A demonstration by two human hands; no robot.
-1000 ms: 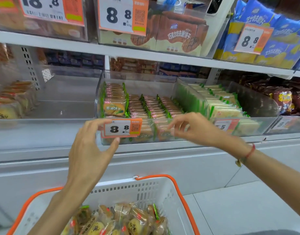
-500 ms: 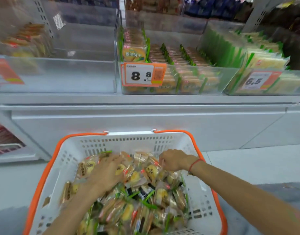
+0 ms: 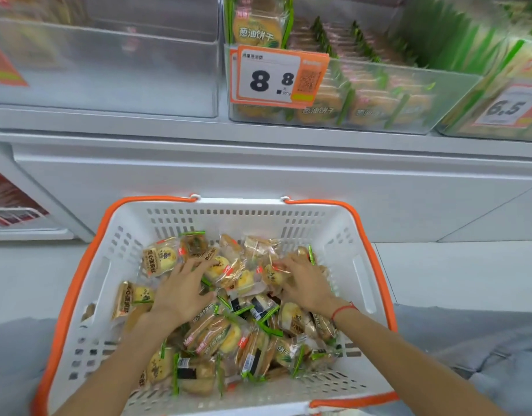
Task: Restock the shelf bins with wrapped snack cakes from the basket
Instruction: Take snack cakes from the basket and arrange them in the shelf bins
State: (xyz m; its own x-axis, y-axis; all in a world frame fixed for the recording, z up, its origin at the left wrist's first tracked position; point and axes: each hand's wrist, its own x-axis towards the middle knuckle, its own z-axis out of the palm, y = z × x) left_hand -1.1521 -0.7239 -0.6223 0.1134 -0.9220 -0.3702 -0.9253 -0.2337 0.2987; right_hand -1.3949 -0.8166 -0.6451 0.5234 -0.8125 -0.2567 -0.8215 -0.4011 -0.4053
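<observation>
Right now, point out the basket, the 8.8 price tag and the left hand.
basket (image 3: pixel 359 235): head view, bare white wall at its far right corner.
8.8 price tag (image 3: pixel 266 76): head view, white middle of the card.
left hand (image 3: pixel 180 292): head view, back of the hand.

Plastic pretty much everywhere

White perforated plastic basket (image 3: pixel 343 235) with orange rim, glossy crinkly film on the snack cakes (image 3: pixel 243 280), clear smooth plastic bins (image 3: pixel 409 94), paper price tag (image 3: pixel 276 76).

Both forearms are bare with no sleeves showing, and a thin red string bracelet (image 3: pixel 343 311) circles the right wrist just behind the hand.
</observation>
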